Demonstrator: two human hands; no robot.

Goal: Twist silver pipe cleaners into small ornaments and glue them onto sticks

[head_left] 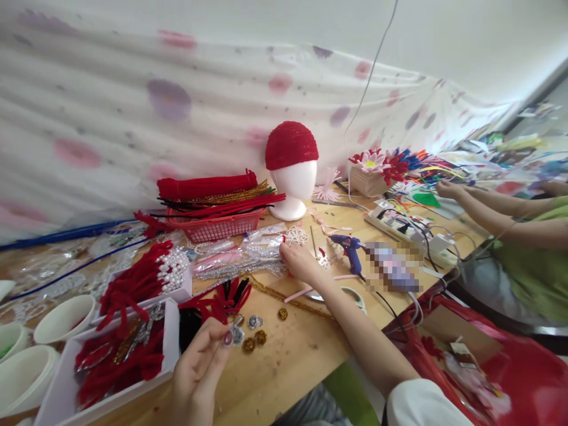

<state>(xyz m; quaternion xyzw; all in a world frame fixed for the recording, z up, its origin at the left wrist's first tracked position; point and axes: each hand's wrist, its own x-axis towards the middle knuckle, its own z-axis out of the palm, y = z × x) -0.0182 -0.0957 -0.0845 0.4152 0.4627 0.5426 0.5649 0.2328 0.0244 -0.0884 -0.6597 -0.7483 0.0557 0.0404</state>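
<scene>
My left hand [202, 361] is closed at the front of the table, thumb and finger pinching a small silver tinsel coil [237, 336]. Close by on the wood lie several gold tinsel coils [261, 337] and another silver one [254, 322]. Farther back, my right hand [299, 263] reaches over silver tinsel stems [248, 265] and clear plastic packets [261, 236]. Its fingers are curled together; what is in them, if anything, is hidden. Red and black fuzzy stems [228, 297] lie between the hands. Scissors [355, 299] lie partly under my right forearm.
A foam head [293, 183] wears a red cap [291, 145]. Beside it stands a red basket [222, 228] of stems. White boxes [171, 337] and cups [66, 316] fill the left. A glue gun [350, 249] and power strip [399, 234] lie right, near another person's arms [492, 210].
</scene>
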